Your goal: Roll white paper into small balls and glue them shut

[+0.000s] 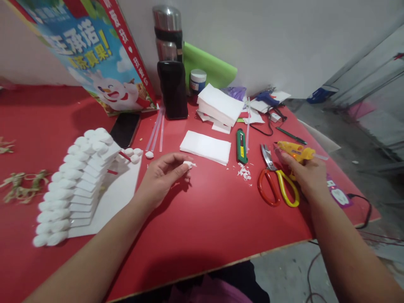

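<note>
Observed at left of frame: layered white assembly on a white sheet. Noted at centre: left hand clamped with thumb and fingertips on a small white piece, over the red table, near a stack of white cards. Recorded farther right: green cutter near white scraps, red-and-yellow-handled scissors and, at right of frame, right hand closed around a yellow glue gun.
</note>
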{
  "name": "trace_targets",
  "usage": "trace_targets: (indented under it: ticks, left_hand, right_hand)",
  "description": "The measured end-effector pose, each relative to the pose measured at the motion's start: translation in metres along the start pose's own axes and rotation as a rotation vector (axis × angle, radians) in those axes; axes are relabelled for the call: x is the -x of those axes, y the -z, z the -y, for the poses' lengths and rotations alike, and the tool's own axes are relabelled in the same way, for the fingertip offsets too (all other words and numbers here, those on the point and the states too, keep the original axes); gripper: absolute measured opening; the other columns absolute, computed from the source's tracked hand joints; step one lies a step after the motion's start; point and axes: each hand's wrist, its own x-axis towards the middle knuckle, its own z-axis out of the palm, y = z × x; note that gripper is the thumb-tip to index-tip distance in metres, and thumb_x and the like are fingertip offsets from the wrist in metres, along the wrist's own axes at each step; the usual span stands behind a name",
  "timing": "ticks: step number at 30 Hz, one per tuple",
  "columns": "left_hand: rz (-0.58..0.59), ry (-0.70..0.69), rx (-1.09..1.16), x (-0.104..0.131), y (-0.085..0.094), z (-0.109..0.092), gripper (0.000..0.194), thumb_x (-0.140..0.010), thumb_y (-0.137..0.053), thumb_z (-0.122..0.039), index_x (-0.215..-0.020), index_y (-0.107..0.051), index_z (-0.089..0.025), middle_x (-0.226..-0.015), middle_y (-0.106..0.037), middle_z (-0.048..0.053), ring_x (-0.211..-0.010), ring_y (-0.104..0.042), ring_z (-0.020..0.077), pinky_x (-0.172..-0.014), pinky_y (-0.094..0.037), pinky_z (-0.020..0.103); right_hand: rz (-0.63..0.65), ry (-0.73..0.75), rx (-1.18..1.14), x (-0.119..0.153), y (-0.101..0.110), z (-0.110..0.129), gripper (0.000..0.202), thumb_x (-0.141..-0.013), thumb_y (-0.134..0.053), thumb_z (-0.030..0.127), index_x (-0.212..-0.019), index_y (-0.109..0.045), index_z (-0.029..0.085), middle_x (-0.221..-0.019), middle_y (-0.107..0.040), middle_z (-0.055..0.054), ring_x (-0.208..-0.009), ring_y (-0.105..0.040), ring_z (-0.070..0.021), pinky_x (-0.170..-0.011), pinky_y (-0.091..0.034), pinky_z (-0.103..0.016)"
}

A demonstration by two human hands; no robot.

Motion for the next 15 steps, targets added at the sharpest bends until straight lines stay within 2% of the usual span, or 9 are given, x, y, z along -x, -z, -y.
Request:
trace_targets:
  ticks: [3, 6, 8, 11, 13, 15]
  left_hand:
    - [-0.018, -0.007, 0.007, 0.0, 0.001, 0.0, 0.02, -0.087, -0.083, -0.035, -0.099, -0.075, -0.021, -0.077, -0.069, 0.002, -0.065, -0.067, 0.017, -0.056, -0.062, 0.03]
    - [-0.005, -0.003, -0.001, 0.0, 0.001, 0.0, 0.018, -0.088, -0.082, -0.034, -0.098, -0.076, -0.021, -0.077, -0.068, 0.002, -0.063, -0.067, 0.0161, -0.054, -0.061, 0.029]
    - [0.005, -0.007, -0.012, 0.0, 0.0, 0.001, 0.017, -0.089, -0.081, -0.034, -0.099, -0.076, -0.021, -0.078, -0.068, 0.002, -0.063, -0.066, 0.0153, -0.055, -0.061, 0.028]
    - [0.002, -0.019, -0.016, 0.0, -0.002, 0.002, 0.017, -0.089, -0.081, -0.034, -0.1, -0.076, -0.022, -0.078, -0.069, 0.002, -0.066, -0.067, 0.016, -0.058, -0.063, 0.03]
    - [0.003, -0.012, -0.013, 0.001, -0.003, 0.003, 0.017, -0.089, -0.082, -0.034, -0.1, -0.076, -0.022, -0.077, -0.068, 0.002, -0.067, -0.067, 0.0169, -0.059, -0.063, 0.031]
    - [0.01, -0.004, -0.01, 0.001, -0.003, 0.003, 0.017, -0.089, -0.082, -0.034, -0.1, -0.076, -0.022, -0.076, -0.069, 0.002, -0.067, -0.068, 0.0171, -0.059, -0.063, 0.031]
  right_hand:
    - [0.041, -0.099, 0.158, 0.01, 0.003, 0.0, 0.025, -0.083, -0.083, 0.043, -0.09, -0.076, 0.02, -0.083, -0.076, -0.013, -0.072, -0.07, -0.0248, -0.065, -0.049, -0.036]
    - [0.021, -0.152, 0.353, 0.032, 0.011, 0.002, 0.044, -0.089, -0.075, 0.044, -0.123, -0.068, 0.018, -0.117, -0.077, -0.018, -0.095, -0.074, -0.0317, -0.078, -0.053, -0.041]
    - [-0.023, -0.049, 0.496, 0.05, 0.019, 0.006, 0.05, -0.093, -0.069, 0.044, -0.135, -0.061, 0.018, -0.123, -0.075, -0.02, -0.101, -0.074, -0.0344, -0.081, -0.054, -0.043]
    - [-0.075, 0.182, 0.713, 0.073, 0.025, 0.016, 0.039, -0.098, -0.057, 0.047, -0.121, -0.068, 0.017, -0.11, -0.076, -0.019, -0.099, -0.073, -0.0376, -0.078, -0.053, -0.046]
    - [0.061, 0.219, 0.766, 0.079, 0.02, 0.023, 0.038, -0.099, -0.055, 0.049, -0.116, -0.069, 0.017, -0.103, -0.075, -0.017, -0.091, -0.073, -0.0357, -0.071, -0.052, -0.043]
    - [0.253, 0.193, 0.83, 0.078, 0.009, 0.029, 0.043, -0.099, -0.054, 0.048, -0.125, -0.065, 0.015, -0.108, -0.073, -0.019, -0.084, -0.073, -0.0344, -0.065, -0.05, -0.04]
